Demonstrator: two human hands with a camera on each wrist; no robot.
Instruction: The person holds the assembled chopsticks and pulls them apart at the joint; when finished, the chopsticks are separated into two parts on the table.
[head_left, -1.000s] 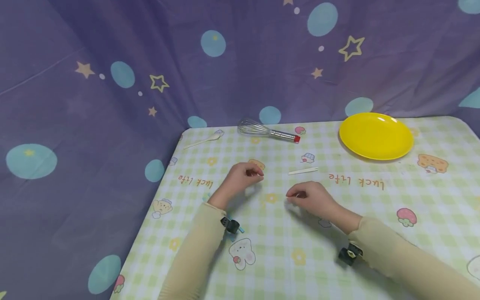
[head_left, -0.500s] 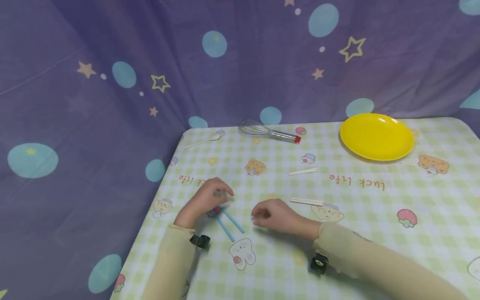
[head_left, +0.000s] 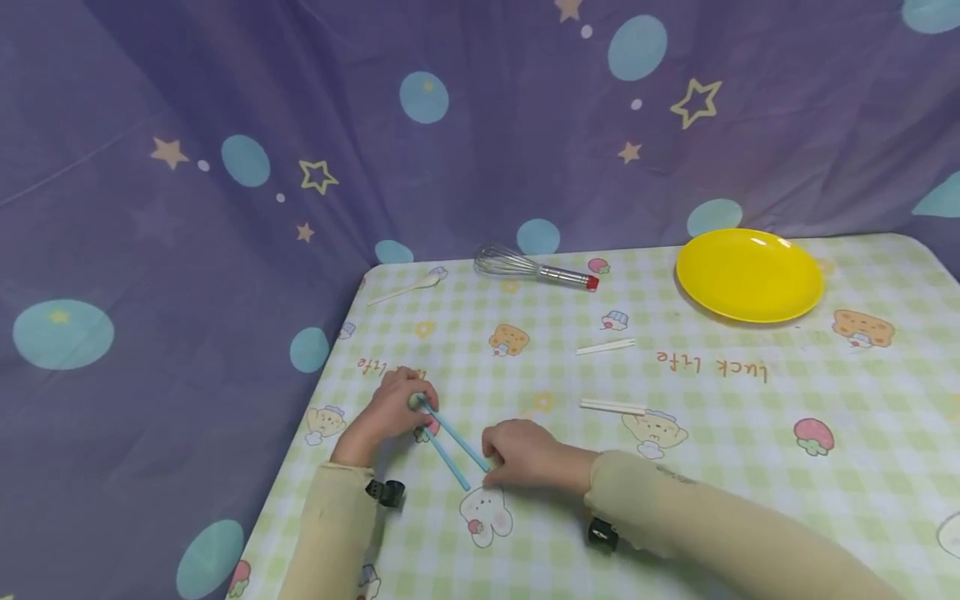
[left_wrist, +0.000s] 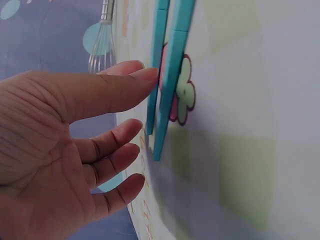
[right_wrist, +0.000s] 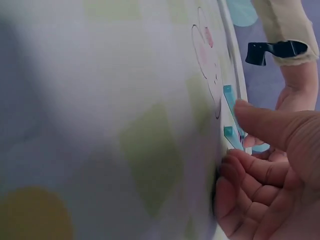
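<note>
Two blue chopsticks (head_left: 450,442) lie side by side on the checked tablecloth (head_left: 675,467), near its left front. My left hand (head_left: 411,405) is at their far ends. In the left wrist view one fingertip (left_wrist: 150,76) touches the chopsticks (left_wrist: 167,95), and the other fingers are loosely bent and off them. My right hand (head_left: 492,463) is at their near ends. In the right wrist view its thumb (right_wrist: 265,122) lies over the blue tips (right_wrist: 230,132), and curled fingers (right_wrist: 250,170) press against the cloth below them.
A yellow plate (head_left: 750,275) sits at the back right, a metal whisk (head_left: 528,267) at the back middle and a white spoon (head_left: 405,287) at the back left corner. Two pale stick pairs (head_left: 606,345) (head_left: 613,406) lie mid-table. A purple curtain hangs behind and left.
Both hands moved toward me and to the left. The left hand reached the chopsticks' far ends and the right hand came down on their near ends.
</note>
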